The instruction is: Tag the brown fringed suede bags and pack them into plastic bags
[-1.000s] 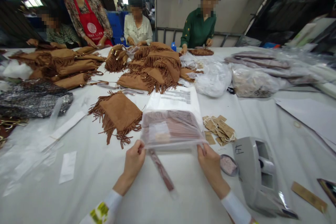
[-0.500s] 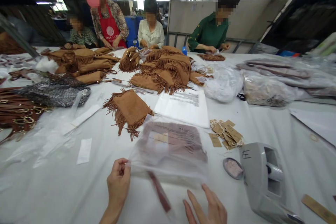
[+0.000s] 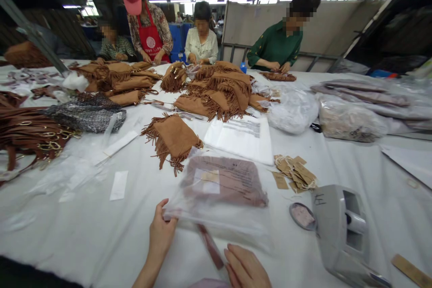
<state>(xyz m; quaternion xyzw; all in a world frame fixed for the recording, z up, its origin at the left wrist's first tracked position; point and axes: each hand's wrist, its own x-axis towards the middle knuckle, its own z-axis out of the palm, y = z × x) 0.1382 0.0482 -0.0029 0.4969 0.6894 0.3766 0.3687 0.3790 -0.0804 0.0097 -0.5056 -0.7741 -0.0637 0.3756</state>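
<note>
A frosted plastic bag [image 3: 232, 221] lies in front of me with a brown item [image 3: 232, 177] and a white paper inside it. Its near left corner is lifted between the thumb and fingers of my left hand [image 3: 161, 229]. A narrow brown strap in a clear sleeve [image 3: 212, 247] lies on the table, its far end under the bag's near edge. My right hand [image 3: 248, 266] has its fingers closed at the near end of that strap. Beyond the bag are a brown fringed pouch [image 3: 177, 137] and white printed plastic bags [image 3: 239, 137].
A grey tape dispenser [image 3: 339, 229], a small round dish [image 3: 303, 216] and kraft tags [image 3: 293, 173] sit at the right. Fringed pouches [image 3: 219, 87] are heaped farther back. Brown straps [image 3: 32, 132] lie at the left. Several co-workers stand or sit across the table.
My right hand has moved left to the sleeved strap, its spread fingers now closed there. My left hand still holds the plastic bag's corner. The view has shifted slightly.
</note>
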